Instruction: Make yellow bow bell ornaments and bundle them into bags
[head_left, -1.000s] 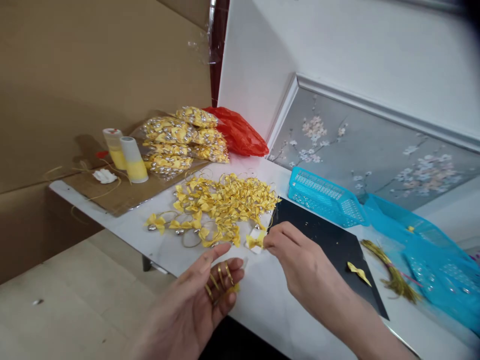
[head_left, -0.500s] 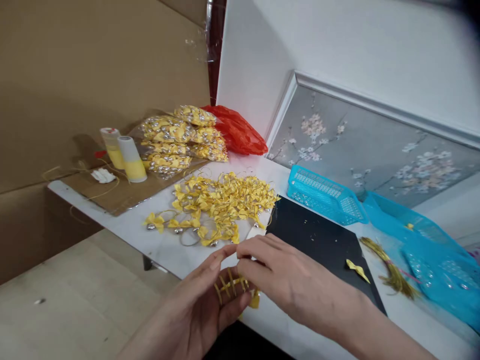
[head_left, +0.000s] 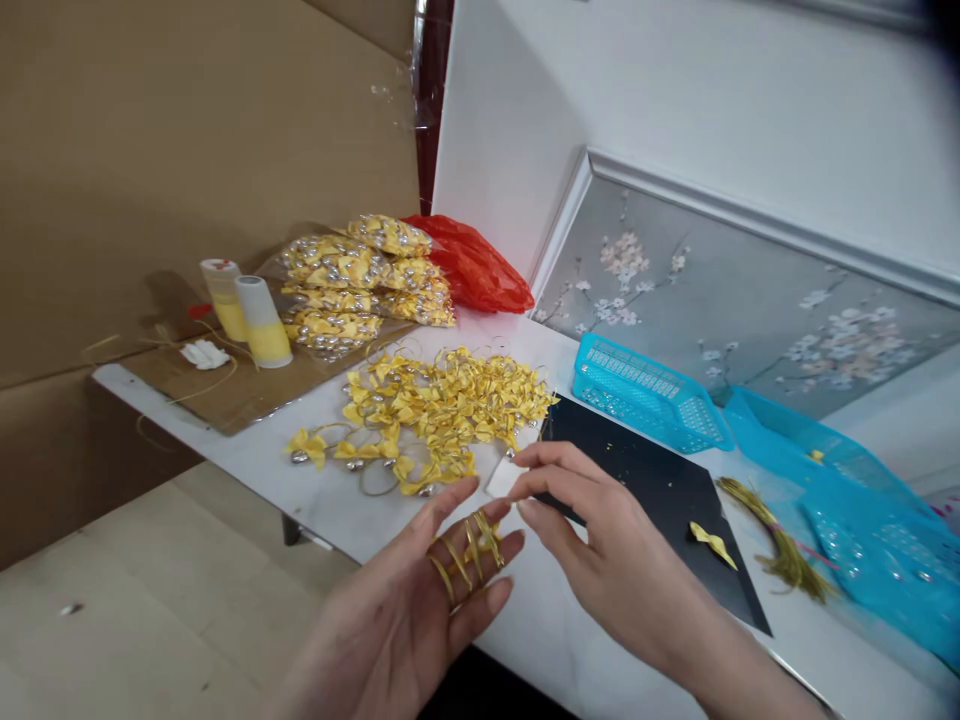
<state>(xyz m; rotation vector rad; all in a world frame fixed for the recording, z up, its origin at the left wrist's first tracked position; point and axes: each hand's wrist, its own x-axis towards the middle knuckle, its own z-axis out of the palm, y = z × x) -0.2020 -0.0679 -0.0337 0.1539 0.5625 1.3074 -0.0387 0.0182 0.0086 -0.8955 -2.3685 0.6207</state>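
Observation:
My left hand (head_left: 420, 600) is palm up at the table's near edge, fingers loosely spread, with several gold elastic loops (head_left: 469, 555) hung round the fingers. My right hand (head_left: 592, 530) hovers just to its right over the white table (head_left: 330, 500), fingers slightly curled and apart, nothing visible in them. Its fingertips are close to a small white card (head_left: 501, 478). A pile of yellow ribbon bows with silver beads (head_left: 442, 405) lies just beyond both hands.
Bags of packed bows (head_left: 360, 275) and a red plastic bag (head_left: 472, 265) sit at the back. Two yellow thread spools (head_left: 255, 315) stand on cardboard (head_left: 225, 385). A black mat (head_left: 652, 490) holds a loose yellow bow (head_left: 711, 543). Blue baskets (head_left: 645, 393) and gold cords (head_left: 780, 545) lie right.
My right hand brought a bow over to my left hand, then drew back to the right, with another loop now on the left fingers. My left hand opened flatter.

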